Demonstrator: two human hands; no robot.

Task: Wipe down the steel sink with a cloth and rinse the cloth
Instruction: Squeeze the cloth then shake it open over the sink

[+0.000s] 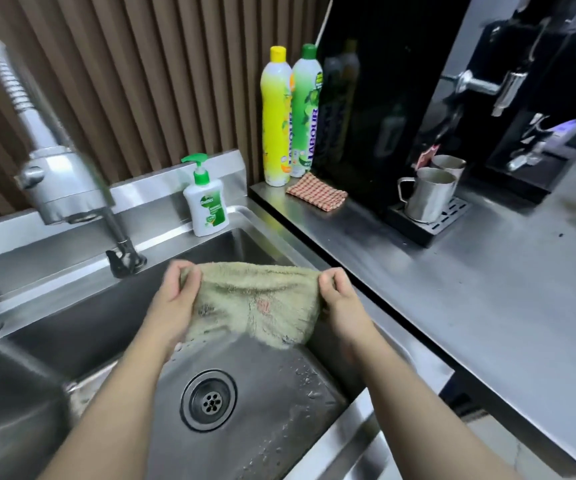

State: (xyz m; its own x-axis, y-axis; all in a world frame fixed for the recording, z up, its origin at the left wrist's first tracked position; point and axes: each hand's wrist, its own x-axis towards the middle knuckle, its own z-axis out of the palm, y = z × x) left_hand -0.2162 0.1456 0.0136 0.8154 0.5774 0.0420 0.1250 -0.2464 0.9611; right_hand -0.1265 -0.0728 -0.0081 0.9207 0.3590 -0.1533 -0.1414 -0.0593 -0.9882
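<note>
A pale green, stained cloth hangs spread out above the steel sink. My left hand grips its upper left corner and my right hand pinches its upper right corner, so the cloth is stretched between them. Its lower edge hangs over the wet basin floor, above the round drain. Water drops lie on the basin's right side. The steel tap stands at the back left, and no water runs from it.
A white hand-soap pump bottle stands on the sink's back rim. On the steel counter to the right are a yellow bottle, a green bottle, a checked cloth, steel mugs on a drip tray and a black coffee machine.
</note>
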